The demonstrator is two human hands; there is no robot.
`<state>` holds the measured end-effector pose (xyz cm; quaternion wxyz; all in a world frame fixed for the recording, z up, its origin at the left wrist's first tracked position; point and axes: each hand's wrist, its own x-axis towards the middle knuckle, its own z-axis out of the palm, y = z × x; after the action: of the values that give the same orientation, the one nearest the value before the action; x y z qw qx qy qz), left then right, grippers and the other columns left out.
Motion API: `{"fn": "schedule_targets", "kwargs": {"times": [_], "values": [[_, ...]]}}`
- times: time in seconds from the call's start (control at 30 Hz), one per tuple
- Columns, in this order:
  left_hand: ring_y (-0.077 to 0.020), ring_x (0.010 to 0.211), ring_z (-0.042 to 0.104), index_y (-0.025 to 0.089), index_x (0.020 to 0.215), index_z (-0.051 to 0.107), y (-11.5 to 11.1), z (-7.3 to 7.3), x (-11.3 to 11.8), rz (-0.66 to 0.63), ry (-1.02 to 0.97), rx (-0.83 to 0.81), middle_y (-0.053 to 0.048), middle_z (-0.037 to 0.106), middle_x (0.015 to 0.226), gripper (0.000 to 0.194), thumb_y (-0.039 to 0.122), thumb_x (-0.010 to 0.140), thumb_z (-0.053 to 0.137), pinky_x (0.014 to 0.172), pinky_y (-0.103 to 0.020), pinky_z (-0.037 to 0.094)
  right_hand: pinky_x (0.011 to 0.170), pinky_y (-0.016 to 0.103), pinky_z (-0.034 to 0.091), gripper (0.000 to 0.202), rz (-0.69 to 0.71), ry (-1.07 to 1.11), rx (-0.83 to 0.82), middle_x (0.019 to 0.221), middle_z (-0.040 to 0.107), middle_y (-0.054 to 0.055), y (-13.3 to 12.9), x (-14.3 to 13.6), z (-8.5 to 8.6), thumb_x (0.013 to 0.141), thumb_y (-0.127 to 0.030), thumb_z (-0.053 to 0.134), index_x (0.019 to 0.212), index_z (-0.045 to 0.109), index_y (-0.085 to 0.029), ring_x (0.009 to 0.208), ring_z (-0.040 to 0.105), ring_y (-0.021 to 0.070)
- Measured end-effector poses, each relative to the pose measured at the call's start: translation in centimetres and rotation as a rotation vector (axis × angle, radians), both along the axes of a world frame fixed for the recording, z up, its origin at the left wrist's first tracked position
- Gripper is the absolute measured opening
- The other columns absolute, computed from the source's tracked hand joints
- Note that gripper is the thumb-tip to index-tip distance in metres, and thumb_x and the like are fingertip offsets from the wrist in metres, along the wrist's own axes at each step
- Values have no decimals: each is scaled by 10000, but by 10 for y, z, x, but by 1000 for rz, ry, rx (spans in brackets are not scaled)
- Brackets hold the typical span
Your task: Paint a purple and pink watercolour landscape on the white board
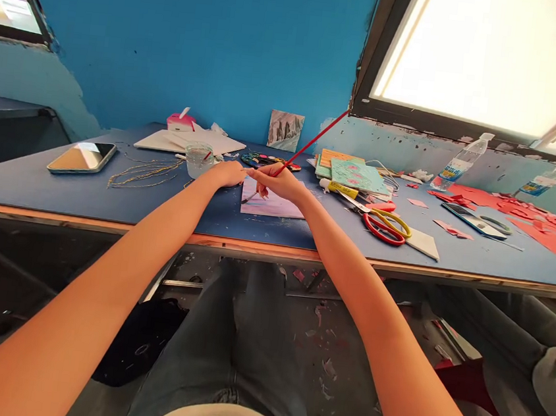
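1. My right hand (278, 180) is over the painting (281, 207). Its fingers are closed around the brush (315, 139), whose red handle slants up to the right, towards the wall; the dark tip is at the painting's left side.
2. My left hand (230, 173) is at the painting's far left corner, palm down, its fingertips near my right hand. I cannot tell how far open its fingers are, or whether they have hold of anything.
3. The painting, pink and purple, lies flat on the blue table (80, 197), in front of me and close to the near edge.
4. Just beyond my hands I see the paint palette (253, 160). Left of it stands the clear cup (198, 158) of water.
5. Farther left are loose threads (147, 173) and a phone (83, 158); white boards (215, 143) lie on the far side.
6. A small picture (285, 131) leans against the wall at the far edge.
7. To the right I have painted cards (356, 174), a yellow tube (342, 189) and scissors (385, 230) with red and yellow handles. Farther right are a second phone (475, 221), red paper (552, 243) and a tilted water bottle (461, 162).
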<state>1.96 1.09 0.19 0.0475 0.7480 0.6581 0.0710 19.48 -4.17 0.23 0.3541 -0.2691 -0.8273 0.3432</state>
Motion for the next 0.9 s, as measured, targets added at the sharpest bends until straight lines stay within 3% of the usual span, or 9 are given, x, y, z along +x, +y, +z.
{"fn": "schedule_targets", "kwargs": {"times": [0.13, 0.27, 0.37, 0.47, 0.57, 0.63, 0.7, 0.8, 0.9], "values": [[-249, 1062, 670, 143, 978, 710, -1, 2, 1, -1, 3, -21, -91, 725, 1084, 502, 570, 1038, 453, 1019, -446, 484, 467, 195, 363, 461, -152, -140, 44, 433, 540, -5, -5, 10, 10, 923, -300, 594, 488, 543, -156, 408, 452, 56], [-245, 1023, 676, 152, 935, 707, 1, 1, 0, -7, 2, -21, -91, 730, 1045, 579, 595, 1053, 353, 1002, -428, 476, 491, 239, 370, 407, -309, -272, 2, 395, 486, -6, -12, 23, 25, 836, -183, 575, 446, 460, -183, 399, 395, 68], [-245, 1039, 673, 153, 946, 703, 2, 1, -1, -12, 11, -23, -89, 726, 1057, 571, 606, 1048, 371, 1019, -435, 474, 527, 290, 392, 313, -522, -419, -14, 440, 533, 24, -13, 36, 33, 775, -164, 609, 488, 486, -195, 444, 451, 118], [-241, 1036, 674, 140, 987, 699, 1, 2, -2, -15, 23, -34, -93, 718, 1065, 541, 599, 1043, 418, 1016, -452, 490, 606, 327, 421, 242, -779, -612, 98, 520, 593, 70, -7, 52, 38, 730, -152, 646, 521, 531, -192, 550, 552, 187], [-241, 1024, 681, 134, 1012, 697, -1, 4, -1, -14, 29, -49, -93, 716, 1058, 525, 598, 1036, 451, 998, -457, 515, 670, 327, 421, 220, -915, -690, 168, 592, 589, 84, -2, 64, 40, 701, -114, 656, 546, 519, -188, 681, 611, 233], [-244, 1040, 681, 135, 1027, 696, -2, 4, -1, -14, 28, -50, -92, 715, 1073, 512, 592, 1033, 467, 1005, -463, 519, 654, 309, 395, 241, -977, -656, 222, 615, 563, 71, -2, 65, 41, 745, -144, 629, 560, 484, -195, 685, 589, 214], [-247, 1064, 677, 135, 1045, 695, -2, 4, -1, -14, 25, -46, -93, 712, 1096, 495, 582, 1032, 483, 1019, -473, 516, 606, 290, 359, 319, -938, -558, 243, 585, 522, 48, -3, 61, 39, 822, -201, 581, 542, 429, -203, 608, 513, 165], [-250, 1086, 673, 134, 1065, 694, -2, 3, -1, -16, 21, -44, -96, 710, 1119, 473, 566, 1030, 504, 1033, -482, 513, 544, 274, 307, 474, -646, -378, 235, 478, 435, 11, -3, 47, 29, 926, -308, 523, 488, 379, -200, 501, 376, 105], [-255, 1104, 670, 132, 1090, 691, -2, 3, 0, -18, 23, -41, -99, 706, 1141, 457, 551, 1028, 520, 1040, -490, 512, 516, 266, 254, 563, -443, -167, 398, 433, 353, -22, 1, 28, 14, 966, -433, 505, 480, 354, -192, 474, 297, 74]]}}
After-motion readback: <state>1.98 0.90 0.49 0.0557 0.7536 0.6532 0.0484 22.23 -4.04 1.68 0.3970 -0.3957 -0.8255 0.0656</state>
